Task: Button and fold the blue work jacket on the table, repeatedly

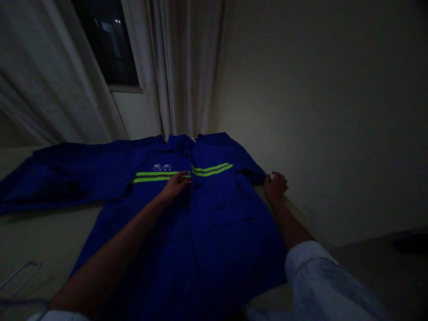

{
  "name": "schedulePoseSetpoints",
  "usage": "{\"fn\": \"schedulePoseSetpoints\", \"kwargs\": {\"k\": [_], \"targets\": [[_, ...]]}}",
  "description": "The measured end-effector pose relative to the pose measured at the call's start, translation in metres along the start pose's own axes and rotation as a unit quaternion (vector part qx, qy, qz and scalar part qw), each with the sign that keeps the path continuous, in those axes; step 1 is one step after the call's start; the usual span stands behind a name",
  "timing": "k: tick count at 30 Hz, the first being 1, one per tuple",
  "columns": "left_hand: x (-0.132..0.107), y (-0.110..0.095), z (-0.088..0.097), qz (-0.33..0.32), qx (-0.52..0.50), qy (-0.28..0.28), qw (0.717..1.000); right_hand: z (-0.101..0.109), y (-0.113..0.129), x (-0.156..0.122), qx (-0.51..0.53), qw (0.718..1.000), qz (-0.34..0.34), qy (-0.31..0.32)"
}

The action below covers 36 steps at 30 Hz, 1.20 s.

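A blue work jacket (207, 223) with yellow-green reflective stripes lies spread front-up on a pale surface, collar toward the wall. My left hand (175, 185) rests on the chest by the front opening, fingers stretched over the left stripe. My right hand (276, 185) is at the jacket's right edge near the folded-in sleeve, fingers curled on the fabric. The left sleeve (60, 176) stretches out far to the left.
A white wire hanger (20, 276) lies at the lower left on the pale surface (43, 240). Pale curtains (180, 67) and a dark window (107, 40) stand behind; a bare wall (334, 111) is close on the right. The room is dim.
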<state>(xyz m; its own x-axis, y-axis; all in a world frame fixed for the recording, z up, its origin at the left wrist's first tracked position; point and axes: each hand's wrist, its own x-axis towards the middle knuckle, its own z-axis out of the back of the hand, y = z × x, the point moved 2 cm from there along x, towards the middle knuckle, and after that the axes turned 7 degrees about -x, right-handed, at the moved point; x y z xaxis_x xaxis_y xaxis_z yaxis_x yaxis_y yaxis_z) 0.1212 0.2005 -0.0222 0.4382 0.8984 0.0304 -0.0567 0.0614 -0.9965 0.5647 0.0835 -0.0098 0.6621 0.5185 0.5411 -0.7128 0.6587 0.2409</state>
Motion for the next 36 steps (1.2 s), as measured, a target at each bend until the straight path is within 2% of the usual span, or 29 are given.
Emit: {"fn": "schedulePoseSetpoints", "kwargs": {"k": [2, 4, 6, 8, 10, 11, 13, 15, 17, 19, 21, 23, 24, 26, 28, 30, 32, 36], "targets": [[-0.023, 0.002, 0.002, -0.031, 0.101, -0.019, 0.994, 0.011, 0.004, -0.003, 0.059, 0.997, 0.028, -0.036], [-0.045, 0.003, 0.0, -0.051, 0.244, -0.003, 0.968, 0.026, 0.024, -0.012, 0.128, 0.987, 0.091, -0.029], [-0.06, 0.002, -0.007, -0.048, 0.364, 0.011, 0.93, 0.042, 0.064, -0.033, 0.186, 0.965, 0.185, 0.03], [-0.064, -0.002, -0.015, -0.02, 0.441, -0.003, 0.897, 0.057, 0.118, -0.067, 0.202, 0.925, 0.297, 0.125], [-0.058, -0.009, -0.02, 0.038, 0.453, -0.039, 0.89, 0.067, 0.174, -0.108, 0.162, 0.886, 0.384, 0.202], [-0.054, -0.012, -0.021, 0.068, 0.438, -0.056, 0.895, 0.069, 0.199, -0.127, 0.131, 0.876, 0.403, 0.231], [-0.046, -0.015, -0.02, 0.112, 0.397, -0.078, 0.908, 0.069, 0.238, -0.157, 0.076, 0.876, 0.4, 0.26], [-0.04, -0.016, -0.016, 0.129, 0.369, -0.079, 0.917, 0.062, 0.258, -0.172, 0.045, 0.887, 0.375, 0.268], [-0.037, -0.014, -0.012, 0.134, 0.357, -0.073, 0.922, 0.052, 0.262, -0.176, 0.052, 0.891, 0.363, 0.266], [-0.036, -0.013, -0.01, 0.142, 0.349, -0.074, 0.923, 0.041, 0.256, -0.172, 0.115, 0.884, 0.366, 0.268], [-0.035, -0.013, -0.012, 0.151, 0.349, -0.081, 0.922, 0.029, 0.244, -0.165, 0.236, 0.861, 0.345, 0.29], [-0.035, -0.011, -0.019, 0.146, 0.363, -0.099, 0.915, 0.016, 0.232, -0.158, 0.369, 0.821, 0.278, 0.335], [-0.036, -0.011, -0.023, 0.125, 0.379, -0.111, 0.91, 0.01, 0.227, -0.156, 0.424, 0.798, 0.238, 0.357], [-0.038, -0.009, -0.032, 0.042, 0.411, -0.127, 0.901, -0.002, 0.221, -0.153, 0.5, 0.756, 0.173, 0.385], [-0.041, -0.007, -0.038, -0.051, 0.426, -0.126, 0.894, -0.01, 0.219, -0.152, 0.541, 0.732, 0.132, 0.392], [-0.043, -0.003, -0.04, -0.088, 0.427, -0.112, 0.893, -0.014, 0.219, -0.151, 0.557, 0.725, 0.106, 0.391], [-0.042, -0.001, -0.039, -0.076, 0.435, -0.105, 0.891, -0.011, 0.22, -0.152, 0.553, 0.733, 0.119, 0.378], [-0.036, 0.001, -0.035, -0.029, 0.435, -0.101, 0.894, 0.009, 0.222, -0.155, 0.476, 0.78, 0.256, 0.315]]}}
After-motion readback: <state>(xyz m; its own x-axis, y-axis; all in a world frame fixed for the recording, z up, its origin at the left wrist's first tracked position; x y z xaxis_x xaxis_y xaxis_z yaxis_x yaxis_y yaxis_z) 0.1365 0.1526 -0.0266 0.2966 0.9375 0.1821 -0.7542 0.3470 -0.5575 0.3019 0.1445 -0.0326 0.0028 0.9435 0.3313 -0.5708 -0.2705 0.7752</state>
